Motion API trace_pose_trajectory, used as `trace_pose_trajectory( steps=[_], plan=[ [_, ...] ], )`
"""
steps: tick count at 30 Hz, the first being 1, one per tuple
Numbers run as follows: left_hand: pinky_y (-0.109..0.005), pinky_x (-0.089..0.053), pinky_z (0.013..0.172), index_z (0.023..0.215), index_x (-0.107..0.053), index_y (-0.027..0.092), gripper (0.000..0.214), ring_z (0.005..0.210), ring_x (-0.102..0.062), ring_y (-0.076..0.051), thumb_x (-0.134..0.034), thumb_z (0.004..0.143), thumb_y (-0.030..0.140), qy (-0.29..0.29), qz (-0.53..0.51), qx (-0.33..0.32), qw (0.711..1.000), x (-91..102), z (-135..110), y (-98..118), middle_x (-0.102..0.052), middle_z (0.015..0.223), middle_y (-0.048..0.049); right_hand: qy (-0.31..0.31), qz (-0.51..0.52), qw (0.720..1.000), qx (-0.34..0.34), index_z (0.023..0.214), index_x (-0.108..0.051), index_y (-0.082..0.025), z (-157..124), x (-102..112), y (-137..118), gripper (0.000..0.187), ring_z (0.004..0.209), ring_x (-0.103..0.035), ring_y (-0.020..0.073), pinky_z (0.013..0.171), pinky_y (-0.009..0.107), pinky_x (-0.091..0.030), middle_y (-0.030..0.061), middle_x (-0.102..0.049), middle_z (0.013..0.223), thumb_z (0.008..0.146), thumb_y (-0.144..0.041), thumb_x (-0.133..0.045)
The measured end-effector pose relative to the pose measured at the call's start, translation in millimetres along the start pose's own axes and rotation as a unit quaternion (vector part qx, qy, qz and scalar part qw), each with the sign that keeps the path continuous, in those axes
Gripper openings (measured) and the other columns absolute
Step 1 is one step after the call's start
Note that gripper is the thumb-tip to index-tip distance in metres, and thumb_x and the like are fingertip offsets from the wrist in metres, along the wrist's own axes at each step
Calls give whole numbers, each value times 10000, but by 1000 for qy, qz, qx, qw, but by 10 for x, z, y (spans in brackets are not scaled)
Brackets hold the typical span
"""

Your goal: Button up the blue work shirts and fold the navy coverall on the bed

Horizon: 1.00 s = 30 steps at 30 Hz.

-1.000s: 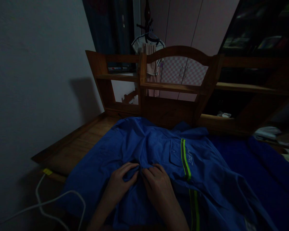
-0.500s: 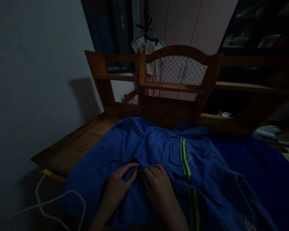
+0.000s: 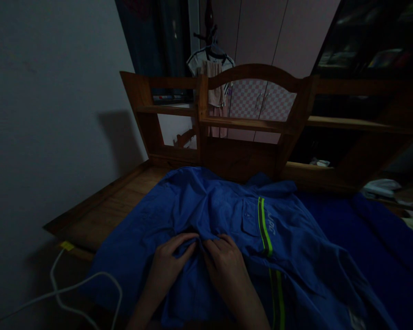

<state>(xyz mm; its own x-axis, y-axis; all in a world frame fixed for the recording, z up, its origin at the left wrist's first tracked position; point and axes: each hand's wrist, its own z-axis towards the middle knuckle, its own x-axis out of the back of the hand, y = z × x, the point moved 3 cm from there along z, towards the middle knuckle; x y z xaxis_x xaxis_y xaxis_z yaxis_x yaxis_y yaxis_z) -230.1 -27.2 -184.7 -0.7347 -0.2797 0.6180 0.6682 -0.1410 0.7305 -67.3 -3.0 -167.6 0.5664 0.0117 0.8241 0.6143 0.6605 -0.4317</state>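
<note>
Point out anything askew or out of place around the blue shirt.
The blue shirt lies rumpled, bunched where both hands pinch its front. A white cable trails loose off the wooden surface at left. Nothing looks damaged or spilled.

Single head-worn view, aimed forward and down, close over blue shirt (image 3: 227, 215) at lower centre; wooden headboard (image 3: 254, 123) farther off, mid-frame.

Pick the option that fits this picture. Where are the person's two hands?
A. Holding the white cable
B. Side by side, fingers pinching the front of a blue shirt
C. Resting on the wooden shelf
B: the left hand and right hand meet at a fold in the blue shirt.
</note>
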Motion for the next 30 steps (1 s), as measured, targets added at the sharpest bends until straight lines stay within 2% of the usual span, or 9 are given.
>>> trace_pose_trajectory(
  steps=[11, 19, 21, 25, 27, 30],
  plan=[
    [-285, -448, 984, 1077, -644, 318, 234, 1049, -617, -154, -563, 860, 350, -20, -2, 20, 1000, 1, 31, 10, -672, 1112, 56, -8, -3, 1000, -4, 961, -587, -217, 4, -4, -13, 147, 815, -594, 157, 974, 351, -342, 8, -649, 840, 920, -135, -472],
    [-279, -459, 966, 1080, -656, 322, 229, 1047, -604, -145, -519, 896, 317, -33, -16, -25, 999, -4, 34, 34, -664, 1096, 28, -12, -11, 1000, -10, 956, -577, -219, 1, 2, -12, 133, 805, -611, 160, 952, 342, -346, 9, -656, 818, 920, -147, -471],
    [-298, -462, 968, 1066, -662, 322, 223, 1083, -581, -160, -522, 892, 310, -7, -5, -45, 999, 18, 20, 101, -621, 1163, 13, -16, -16, 1000, -10, 972, -570, -216, 3, 4, -15, 131, 734, -613, 154, 934, 334, -358, 5, -654, 771, 925, -161, -461],
    [-397, -372, 1069, 1121, -622, 312, 262, 1248, -448, -217, -539, 875, 345, 114, 59, -45, 991, 197, -12, 169, -472, 1342, -8, -19, -25, 999, -14, 955, -561, -210, 5, 18, -18, 121, 590, -586, 143, 897, 317, -381, -13, -624, 647, 939, -207, -441],
    [-436, -329, 1095, 1181, -578, 301, 308, 1282, -406, -230, -508, 889, 368, 148, 97, -35, 984, 325, 6, 92, -451, 1362, -24, -15, -28, 999, -17, 937, -561, -211, 0, 33, -23, 130, 582, -585, 147, 886, 313, -387, -12, -617, 627, 945, -227, -432],
    [-481, -288, 1108, 1227, -533, 266, 373, 1317, -357, -257, -487, 890, 418, 152, 158, -62, 974, 500, 85, -142, -448, 1366, -56, -7, -34, 999, -11, 947, -564, -209, -11, 54, -35, 137, 600, -592, 152, 876, 308, -394, -7, -621, 635, 948, -237, -430]
  ],
)
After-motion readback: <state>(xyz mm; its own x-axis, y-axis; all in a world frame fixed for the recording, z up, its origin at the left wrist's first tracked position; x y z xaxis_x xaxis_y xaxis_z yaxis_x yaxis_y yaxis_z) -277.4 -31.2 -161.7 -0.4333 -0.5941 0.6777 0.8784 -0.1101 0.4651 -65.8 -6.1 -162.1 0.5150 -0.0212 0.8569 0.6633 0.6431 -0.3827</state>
